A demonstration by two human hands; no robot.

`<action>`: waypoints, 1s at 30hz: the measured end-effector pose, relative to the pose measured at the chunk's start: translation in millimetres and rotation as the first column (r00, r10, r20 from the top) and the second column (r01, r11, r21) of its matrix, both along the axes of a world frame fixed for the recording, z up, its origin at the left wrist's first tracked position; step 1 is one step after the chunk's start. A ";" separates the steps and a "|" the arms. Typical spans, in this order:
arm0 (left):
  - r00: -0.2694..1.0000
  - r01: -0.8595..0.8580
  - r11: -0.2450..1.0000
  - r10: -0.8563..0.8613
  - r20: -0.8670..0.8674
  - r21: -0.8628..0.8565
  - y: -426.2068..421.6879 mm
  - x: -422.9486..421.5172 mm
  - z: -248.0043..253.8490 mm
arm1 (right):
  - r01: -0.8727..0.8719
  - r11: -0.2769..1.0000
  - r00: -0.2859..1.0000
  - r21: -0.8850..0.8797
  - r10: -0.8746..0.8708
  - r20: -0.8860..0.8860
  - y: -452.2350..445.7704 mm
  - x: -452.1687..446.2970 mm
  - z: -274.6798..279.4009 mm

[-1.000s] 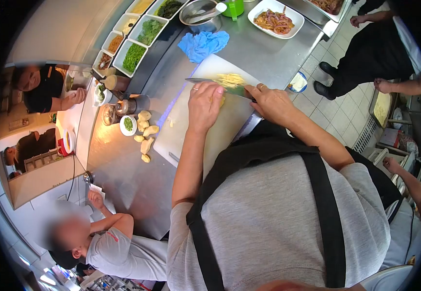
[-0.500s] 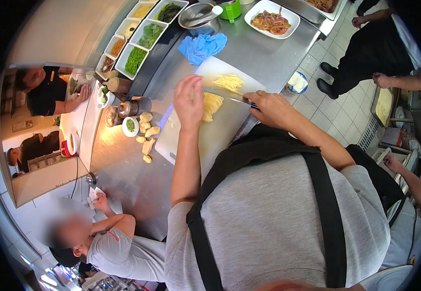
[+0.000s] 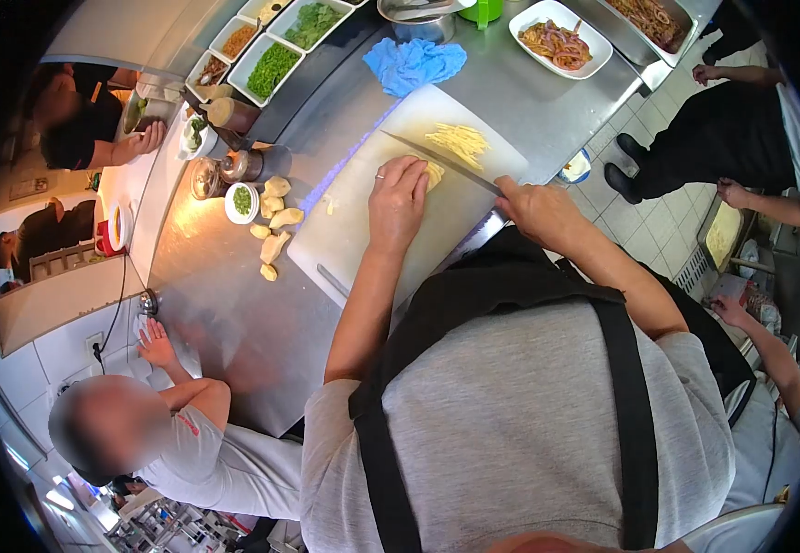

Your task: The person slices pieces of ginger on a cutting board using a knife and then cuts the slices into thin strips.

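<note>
On the white cutting board (image 3: 377, 226), my left hand (image 3: 398, 207) rests with its fingers bunched on a small stack of pale yellow ginger slices (image 3: 434, 173), mostly covered by the fingers. My right hand (image 3: 543, 217) is closed around the handle of a kitchen knife (image 3: 455, 164). The blade points to the upper left, just beyond the fingertips of my left hand. On the far side of the blade lies a pile of thin ginger strips (image 3: 458, 145). Several peeled ginger pieces (image 3: 274, 247) lie on the steel counter left of the board.
A blue cloth (image 3: 414, 66) lies beyond the board, near a dish of sliced meat and onion (image 3: 561, 48). A small tub of chopped greens (image 3: 242, 202) stands left, below white containers (image 3: 269, 72). A co-worker (image 3: 206, 452) is at lower left; others stand right.
My left hand has come down from near the knife's tip onto the ginger slices. The knife now lies between slices and strips. The co-worker's hand at lower left has opened; the view has shifted.
</note>
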State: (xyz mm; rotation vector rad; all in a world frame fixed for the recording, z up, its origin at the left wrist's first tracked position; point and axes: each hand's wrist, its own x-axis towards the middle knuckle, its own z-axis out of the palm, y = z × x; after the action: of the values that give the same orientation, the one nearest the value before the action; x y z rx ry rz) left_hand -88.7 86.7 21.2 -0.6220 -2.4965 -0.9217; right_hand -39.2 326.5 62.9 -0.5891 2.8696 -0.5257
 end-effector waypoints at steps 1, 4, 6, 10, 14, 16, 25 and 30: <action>1.000 0.005 1.000 -0.005 -0.007 -0.011 -0.5 0.0 -2.2 | -0.016 1.000 1.000 0.012 0.017 -0.021 1.4 0.6 0.6; 0.999 0.003 1.000 -0.003 -0.033 0.005 -0.1 0.7 -3.2 | -0.028 0.998 0.997 0.064 0.032 -0.067 0.1 2.1 7.9; 1.000 -0.001 1.000 0.002 -0.025 0.007 -0.3 2.1 -3.5 | -0.023 0.996 0.997 0.091 0.029 -0.071 -1.8 4.8 15.1; 1.000 -0.006 1.000 0.006 0.006 0.023 -0.1 0.6 -2.4 | -0.016 0.993 0.999 0.119 0.019 -0.027 -5.4 8.4 23.5; 1.000 -0.003 0.999 0.003 -0.001 0.035 -1.1 -0.4 -4.7 | -0.022 0.990 1.000 0.142 0.021 0.012 -7.2 7.5 31.6; 1.000 -0.002 0.999 0.001 0.009 0.048 -0.7 -1.2 -4.6 | -0.042 0.992 0.999 0.123 0.041 0.011 -8.5 8.2 28.9; 0.999 -0.002 0.997 -0.001 0.033 0.082 -1.9 -3.0 -4.5 | -0.056 0.997 0.998 0.056 0.055 0.015 -34.1 -31.3 -1.3; 0.998 -0.015 0.995 0.009 0.063 0.096 -1.7 -2.4 -1.8 | -0.083 0.990 0.995 0.115 0.075 0.070 -22.7 -12.1 32.5</action>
State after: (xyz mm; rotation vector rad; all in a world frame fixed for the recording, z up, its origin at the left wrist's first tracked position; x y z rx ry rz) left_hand -91.1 85.0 19.4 -0.5541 -2.4897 -1.0655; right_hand -51.3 303.8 95.4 -0.6497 2.7791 -0.3537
